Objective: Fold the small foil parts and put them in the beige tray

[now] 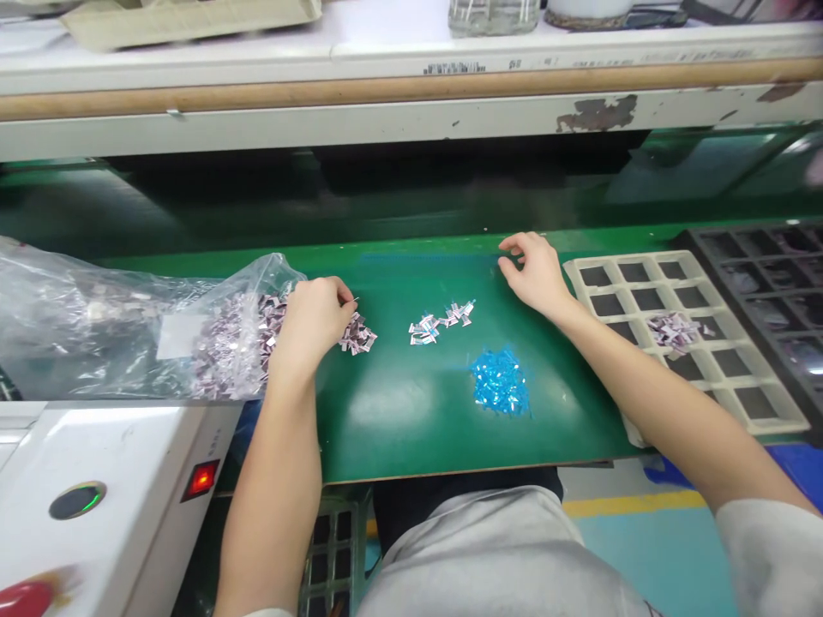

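My left hand [316,319] is closed in a pinch at the mouth of a clear plastic bag [250,283]. A sliver of a small flat piece shows at its fingertips. Many small pinkish-silver rectangular pieces [225,347] fill the bag, and a loose heap of them [358,336] lies beside the hand. My right hand [532,267] hovers near the green mat's far side, thumb and fingers curved but apart, with nothing visible between them. Between the hands lies a small cluster of the same pieces [443,322], some with blue on them. A pile of shiny blue film bits [500,382] is nearer me.
At right stands a cream compartment tray [704,343] with a heap of pieces [675,330] in it, next to a black tray [765,257]. A white machine [122,506] with a lit red switch [201,480] stands front left. A shelf [386,51] crosses the back.
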Demonstrator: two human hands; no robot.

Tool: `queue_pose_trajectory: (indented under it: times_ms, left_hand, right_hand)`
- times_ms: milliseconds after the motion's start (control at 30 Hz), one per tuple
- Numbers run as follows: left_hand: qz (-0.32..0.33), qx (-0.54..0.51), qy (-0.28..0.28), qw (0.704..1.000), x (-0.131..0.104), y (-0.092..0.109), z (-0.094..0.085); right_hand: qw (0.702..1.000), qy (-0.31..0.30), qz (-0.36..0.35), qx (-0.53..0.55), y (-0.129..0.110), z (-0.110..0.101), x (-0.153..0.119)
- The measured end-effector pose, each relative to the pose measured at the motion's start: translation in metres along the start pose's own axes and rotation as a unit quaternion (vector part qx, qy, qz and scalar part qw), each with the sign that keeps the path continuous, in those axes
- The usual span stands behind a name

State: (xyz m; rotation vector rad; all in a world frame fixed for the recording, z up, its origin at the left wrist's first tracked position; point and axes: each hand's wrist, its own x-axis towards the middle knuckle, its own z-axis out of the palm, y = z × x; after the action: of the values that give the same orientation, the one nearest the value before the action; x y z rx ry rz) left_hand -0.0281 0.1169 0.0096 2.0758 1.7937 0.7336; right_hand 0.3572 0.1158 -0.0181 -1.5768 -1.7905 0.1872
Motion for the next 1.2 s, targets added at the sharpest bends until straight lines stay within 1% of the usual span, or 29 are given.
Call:
queue_pose_trajectory:
  times_ms: [67,133,267,433,533,633,733,767,833,933,1033,1200]
  left_hand:
    - [-0.003,-0.039,0.001,0.999,-0.003,0.009,-0.003]
    - [-0.005,-0.108,-0.012,0.994,-0.007,0.018,-0.006]
    - [-0.02,-0.247,-0.063,0.967,-0.015,0.037,-0.003]
    - [-0.048,-0.311,-0.108,0.943,-0.02,0.054,0.004]
    - [-0.053,-0.37,-0.117,0.92,-0.021,0.061,0.011]
    - [-0.053,-0.428,-0.087,0.898,-0.023,0.068,0.02]
    - [-0.051,-0.453,-0.053,0.888,-0.028,0.076,0.031]
    - [-0.05,-0.456,-0.047,0.888,-0.03,0.079,0.035]
    - [-0.044,-0.458,-0.042,0.887,-0.034,0.084,0.044]
    - [-0.032,-0.461,-0.042,0.886,-0.041,0.088,0.054]
    - [-0.021,-0.458,-0.043,0.887,-0.044,0.088,0.06]
    - [-0.002,-0.452,-0.044,0.891,-0.044,0.084,0.066]
  right_hand:
    - [1.0,-0.014,-0.006,-0.023,0.01,0.002,0.002]
    - [0.999,-0.029,-0.018,-0.041,0.016,0.006,0.003]
    - [0.998,-0.041,-0.02,-0.048,0.021,0.013,0.005]
    - [0.999,-0.039,-0.004,-0.028,0.021,0.013,0.006]
    - [1.0,-0.021,0.002,-0.018,0.016,0.011,0.005]
    - [1.0,0.022,0.007,0.02,0.001,0.006,0.001]
    - [0.992,0.068,0.003,0.106,-0.029,0.001,-0.009]
    - [0.987,0.064,0.003,0.15,-0.042,0.0,-0.014]
    - [0.971,0.027,0.011,0.236,-0.066,-0.001,-0.026]
    - [0.953,-0.035,0.007,0.301,-0.093,0.002,-0.044]
    - [0.949,-0.063,0.0,0.31,-0.102,0.006,-0.054]
    - [0.952,-0.064,-0.007,0.3,-0.097,0.011,-0.055]
